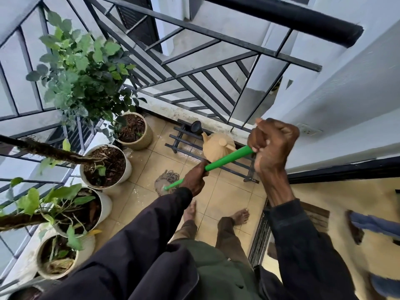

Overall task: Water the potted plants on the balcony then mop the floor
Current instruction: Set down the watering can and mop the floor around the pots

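I hold a mop by its green handle (pixel 227 159) with both hands. My right hand (pixel 271 144) grips the top end of the handle. Lower down, my left hand (pixel 194 178) is closed around the shaft. The stringy mop head (pixel 165 180) rests on the wet beige floor tiles (pixel 220 198), close to the pots. Several potted plants (pixel 104 165) stand in a row along the left railing. A tan watering can (pixel 217 146) sits on a low black rack (pixel 184 139) by the far railing.
Black metal railing (pixel 194 68) borders the balcony at left and far side. A white wall (pixel 346 94) rises at right, with a sliding door track (pixel 259 237) below it. My bare feet (pixel 240 216) stand on the tiles behind the mop head.
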